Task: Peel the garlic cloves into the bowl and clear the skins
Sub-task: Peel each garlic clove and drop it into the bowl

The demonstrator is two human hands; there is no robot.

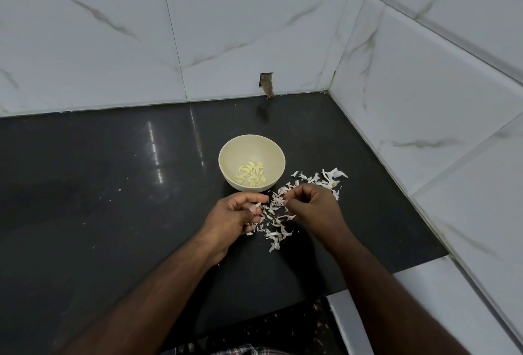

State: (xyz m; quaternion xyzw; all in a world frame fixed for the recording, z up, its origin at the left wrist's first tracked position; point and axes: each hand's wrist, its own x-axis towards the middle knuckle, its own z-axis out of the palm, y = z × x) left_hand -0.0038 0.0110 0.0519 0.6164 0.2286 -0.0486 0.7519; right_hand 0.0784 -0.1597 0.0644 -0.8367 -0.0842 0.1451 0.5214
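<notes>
Both hands work near the bowl [252,166]: my left hand [236,214] pinches a clove, my right hand [310,206] pinches skin; loose skins [276,220] on the tabletop [113,199] could drift into the bowl

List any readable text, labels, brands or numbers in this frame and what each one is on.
None. No text shows anywhere in the head view.
The bowl is plain cream, with no print or mark.
The wall tiles carry only grey veining.
The dark countertop has only reflections and garlic skins.
The checked fabric at the bottom edge shows a pattern, no lettering.
</notes>
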